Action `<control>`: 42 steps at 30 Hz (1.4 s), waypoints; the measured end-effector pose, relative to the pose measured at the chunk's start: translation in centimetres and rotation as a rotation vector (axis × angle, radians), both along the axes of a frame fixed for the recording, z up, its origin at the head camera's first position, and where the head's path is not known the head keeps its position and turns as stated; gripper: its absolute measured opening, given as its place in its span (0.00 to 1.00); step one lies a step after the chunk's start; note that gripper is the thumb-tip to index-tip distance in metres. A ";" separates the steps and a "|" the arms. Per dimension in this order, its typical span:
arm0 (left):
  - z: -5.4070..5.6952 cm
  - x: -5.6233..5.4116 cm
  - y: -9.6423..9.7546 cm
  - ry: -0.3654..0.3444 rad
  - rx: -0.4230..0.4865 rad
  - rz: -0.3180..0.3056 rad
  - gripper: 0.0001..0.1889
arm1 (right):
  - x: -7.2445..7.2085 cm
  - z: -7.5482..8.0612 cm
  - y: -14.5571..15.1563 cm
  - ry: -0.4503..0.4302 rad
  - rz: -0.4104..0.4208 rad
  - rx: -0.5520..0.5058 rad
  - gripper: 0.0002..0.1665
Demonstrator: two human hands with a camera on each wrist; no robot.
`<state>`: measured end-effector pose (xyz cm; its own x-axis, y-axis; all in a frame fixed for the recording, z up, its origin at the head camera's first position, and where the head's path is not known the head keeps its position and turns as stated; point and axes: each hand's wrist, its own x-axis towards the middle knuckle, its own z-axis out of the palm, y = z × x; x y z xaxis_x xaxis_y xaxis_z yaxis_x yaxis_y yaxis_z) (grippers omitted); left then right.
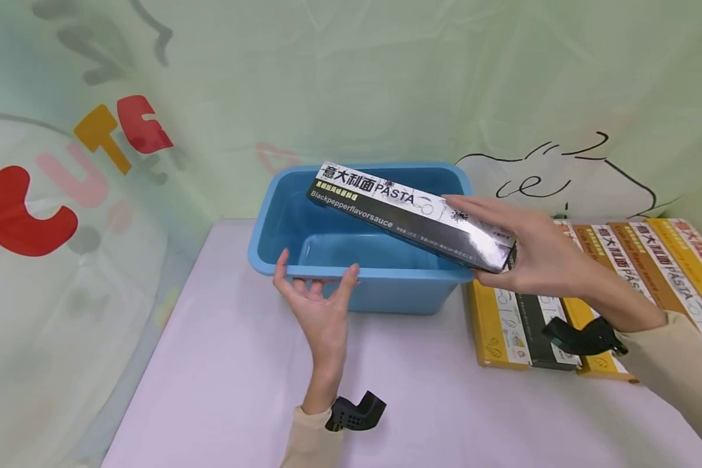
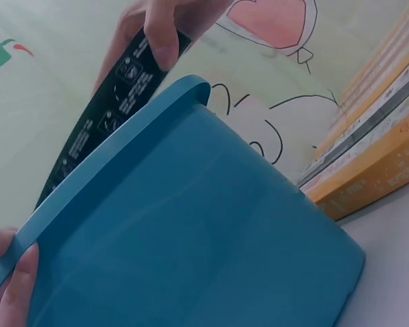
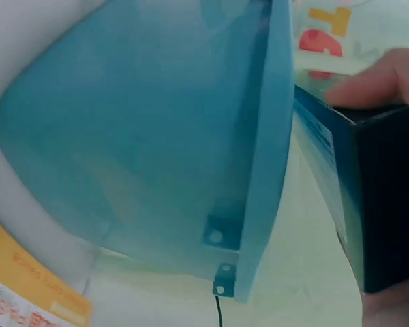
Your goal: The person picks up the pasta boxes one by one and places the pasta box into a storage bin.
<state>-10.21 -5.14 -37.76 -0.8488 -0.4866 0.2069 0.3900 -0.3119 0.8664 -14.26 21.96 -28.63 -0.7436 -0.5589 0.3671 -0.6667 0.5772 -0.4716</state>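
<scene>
A beige sleeve (image 1: 311, 442) at the near edge leads to the left hand (image 1: 318, 315), whose fingers and thumb grip the near rim of a blue bin (image 1: 394, 296). The right hand (image 1: 541, 250) grasps the right end of a black-and-white pasta box (image 1: 406, 218), slanted over the bin's opening; more pasta boxes (image 1: 661, 266) lie side by side on the table (image 1: 439, 403), right of the bin.

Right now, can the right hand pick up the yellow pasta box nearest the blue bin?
Probably not yet: the right hand grips the black-pepper pasta box, though the near end of the yellow pasta box looks uncovered.
</scene>
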 end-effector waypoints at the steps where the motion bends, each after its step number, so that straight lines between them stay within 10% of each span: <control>1: 0.0 0.0 0.0 -0.001 0.003 0.002 0.55 | -0.5 0.1 -0.1 -0.012 0.007 0.016 0.62; 12: 0.0 0.0 0.5 -0.014 -0.001 -0.015 0.54 | -3.9 0.8 -1.7 -0.241 0.065 0.140 0.54; 42: 0.1 0.0 0.7 -0.002 0.020 -0.009 0.54 | -7.0 -1.0 -4.9 -0.336 0.262 0.295 0.48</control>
